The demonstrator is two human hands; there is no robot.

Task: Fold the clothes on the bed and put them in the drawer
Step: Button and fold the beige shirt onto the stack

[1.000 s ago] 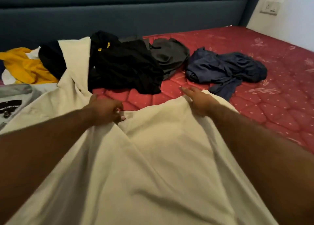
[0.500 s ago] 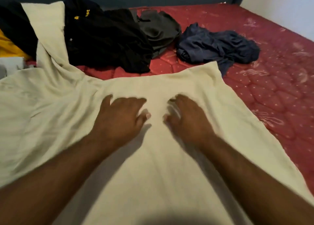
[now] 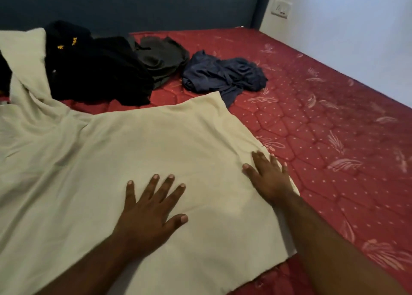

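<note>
- the large cream cotton garment point(image 3: 138, 152) lies spread across the red quilted mattress point(image 3: 323, 138), its upper part bunched toward the left.
- smoothing looks like the step in hand; done well, the palms should sweep outward from the middle to the edges, so no crease gets folded in.
- the left hand point(image 3: 149, 207) rests flat on the cloth, fingers splayed, gripping nothing.
- the right hand point(image 3: 267, 176) presses the garment's right edge, fingers straight and spread.
- the crumpled black garment point(image 3: 95, 67), grey garment point(image 3: 160, 58) and navy garment point(image 3: 223, 76) wait unfolded beyond.
</note>
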